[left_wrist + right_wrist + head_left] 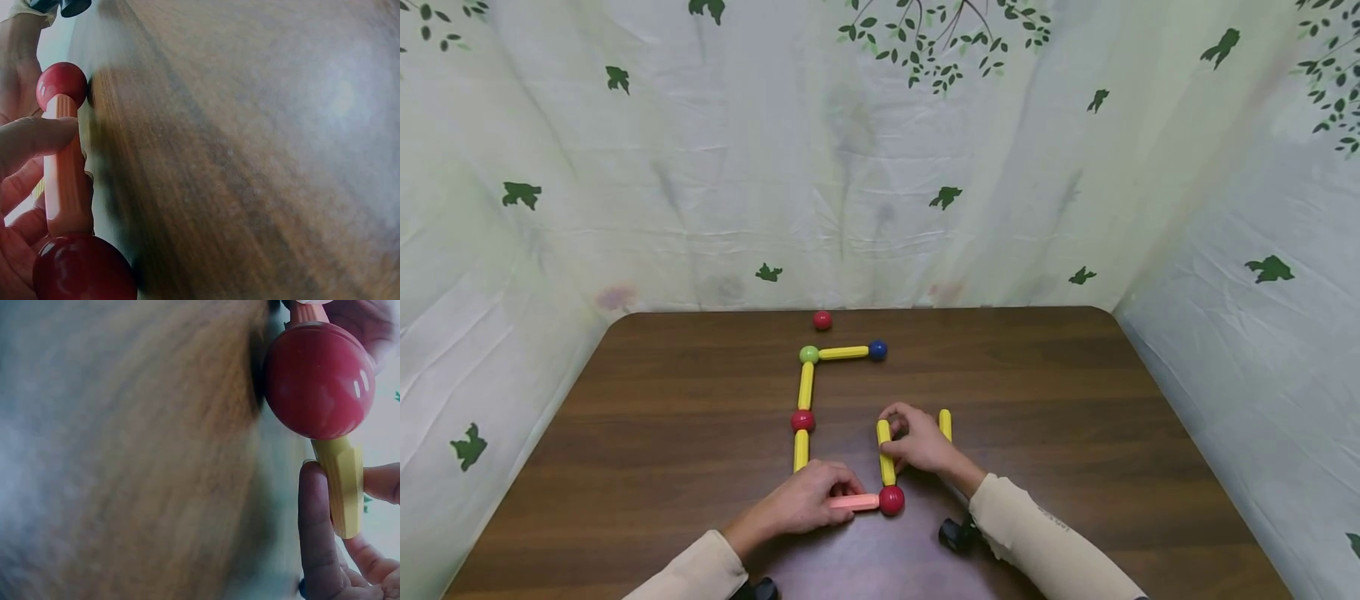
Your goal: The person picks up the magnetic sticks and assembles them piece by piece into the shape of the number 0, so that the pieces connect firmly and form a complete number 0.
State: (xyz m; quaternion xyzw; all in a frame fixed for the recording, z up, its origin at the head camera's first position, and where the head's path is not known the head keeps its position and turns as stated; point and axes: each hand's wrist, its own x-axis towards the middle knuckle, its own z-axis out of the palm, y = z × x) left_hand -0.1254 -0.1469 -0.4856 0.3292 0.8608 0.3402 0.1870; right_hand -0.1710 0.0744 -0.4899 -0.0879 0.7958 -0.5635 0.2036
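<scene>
My left hand [816, 496] pinches a pink stick [859, 502] between thumb and fingers, low over the brown table. A red ball [892, 500] joins the stick's right end. At its other end is a second red ball [84, 269], hidden behind the hand in the head view. From the right-hand ball a yellow stick [342, 487] extends away from me, and my right hand [917, 440] holds it between thumb and fingers. Left of it runs a chain: yellow stick [801, 450], red ball [802, 420], another yellow stick [806, 386] and a green ball [808, 354].
From the green ball, a yellow stick [844, 353] leads right to a blue ball [877, 350]. A loose red ball [822, 321] lies near the table's back edge. Partly behind the right hand is another yellow stick [945, 423]. Printed fabric [880, 242] hangs behind the table.
</scene>
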